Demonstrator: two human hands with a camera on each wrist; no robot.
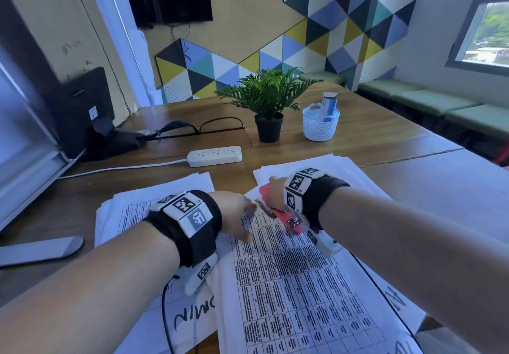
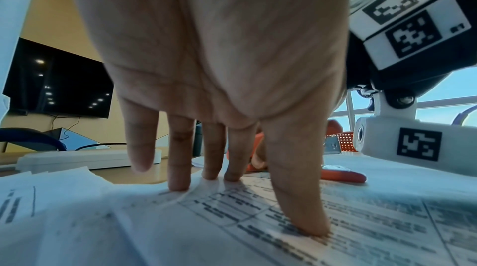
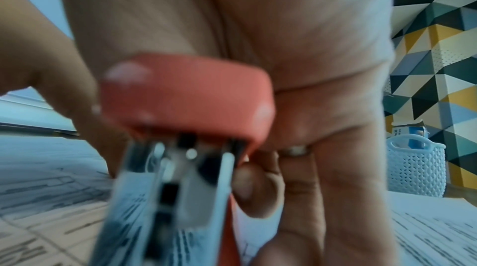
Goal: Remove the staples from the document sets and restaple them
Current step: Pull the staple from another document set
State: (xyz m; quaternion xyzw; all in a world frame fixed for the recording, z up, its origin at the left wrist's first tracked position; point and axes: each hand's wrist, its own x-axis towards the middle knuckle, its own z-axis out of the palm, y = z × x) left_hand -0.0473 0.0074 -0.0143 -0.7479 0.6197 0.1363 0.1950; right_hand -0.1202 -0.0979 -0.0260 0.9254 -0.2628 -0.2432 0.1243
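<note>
A printed document set (image 1: 297, 279) with a table grid lies in front of me on the wooden table. My left hand (image 1: 239, 217) presses it flat near its top left corner; in the left wrist view the straight fingers (image 2: 180, 168) and thumb rest on the paper (image 2: 258, 219). My right hand (image 1: 275, 192) grips a red stapler (image 1: 286, 217) at the set's top edge, its metal jaw hinged apart. In the right wrist view the stapler (image 3: 185, 97) fills the middle, fingers curled round it. The staple itself is hidden.
More paper stacks lie to the left (image 1: 143, 205) and at the back right (image 1: 330, 169). Behind them are a white power strip (image 1: 214, 155), a potted plant (image 1: 268, 103), a white basket (image 1: 321, 123) and a monitor foot (image 1: 41, 250) at the left.
</note>
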